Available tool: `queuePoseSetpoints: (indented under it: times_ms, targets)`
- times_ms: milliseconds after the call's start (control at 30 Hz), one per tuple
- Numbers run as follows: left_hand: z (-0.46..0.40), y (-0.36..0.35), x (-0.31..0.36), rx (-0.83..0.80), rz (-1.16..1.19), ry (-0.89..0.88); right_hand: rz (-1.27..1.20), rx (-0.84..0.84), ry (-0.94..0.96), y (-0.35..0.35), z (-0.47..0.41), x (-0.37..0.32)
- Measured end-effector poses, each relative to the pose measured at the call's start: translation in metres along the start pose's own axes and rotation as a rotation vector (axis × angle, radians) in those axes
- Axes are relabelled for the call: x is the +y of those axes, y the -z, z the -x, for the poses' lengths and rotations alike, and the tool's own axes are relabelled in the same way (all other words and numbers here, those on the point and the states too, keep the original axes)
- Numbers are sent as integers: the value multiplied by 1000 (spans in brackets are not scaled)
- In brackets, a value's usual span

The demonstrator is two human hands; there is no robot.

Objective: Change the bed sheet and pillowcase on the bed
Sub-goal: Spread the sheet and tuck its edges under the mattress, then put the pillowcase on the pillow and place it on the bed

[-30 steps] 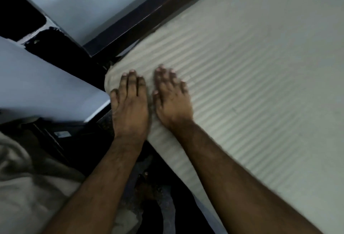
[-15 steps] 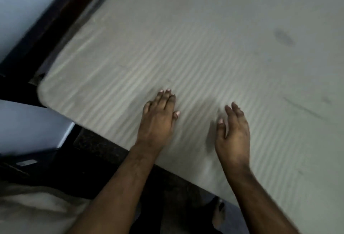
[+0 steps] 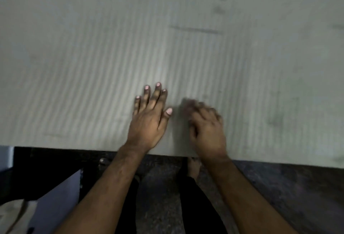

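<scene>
A pale striped bed sheet (image 3: 93, 70) covers the mattress and fills the upper two thirds of the head view. Its near edge runs across the frame just above the floor. My left hand (image 3: 149, 120) lies flat on the sheet near that edge, palm down, fingers spread. My right hand (image 3: 206, 127) is just to the right of it, blurred by motion, fingers partly curled over the sheet. Whether it pinches any fabric I cannot tell. No pillow or pillowcase shows.
Dark speckled floor (image 3: 279, 196) lies below the bed edge, with my legs and a bare foot (image 3: 193, 166) on it. A pale blue-white panel (image 3: 55, 205) and some crumpled light cloth (image 3: 13, 215) sit at the lower left.
The view has swung from the mattress corner to its long side. Both hands slid right along the sheet, spread apart, then came close again; the right hand's fingers have curled.
</scene>
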State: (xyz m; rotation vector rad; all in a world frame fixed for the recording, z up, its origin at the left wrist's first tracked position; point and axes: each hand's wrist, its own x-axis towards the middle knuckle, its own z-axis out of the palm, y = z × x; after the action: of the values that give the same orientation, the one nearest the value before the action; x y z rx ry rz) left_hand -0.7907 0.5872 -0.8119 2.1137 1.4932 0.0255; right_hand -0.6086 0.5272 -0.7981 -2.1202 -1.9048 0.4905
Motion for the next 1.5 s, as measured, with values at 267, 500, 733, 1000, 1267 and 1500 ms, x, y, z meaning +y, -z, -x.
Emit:
queuePoseSetpoints:
  times_ms: [267,500,733,1000,1267,1500]
  targets:
    - [17,-37,56,-14,-221,164,180,-140,-453,29,84,100]
    - [19,35,100,-258,76,181,38,-399,-734,70,67,27]
    - [51,182,192,54,197,101,-149,-45,-232,245,21,-58]
    - [109,292,217,247,219,19,-225,63,-11,330,24,-138]
    - [153,391,198,539,116,112,-255,152,189,386,-4,-214]
    - [260,471,147,618,-5,373,-212,-80,494,436,-20,-337]
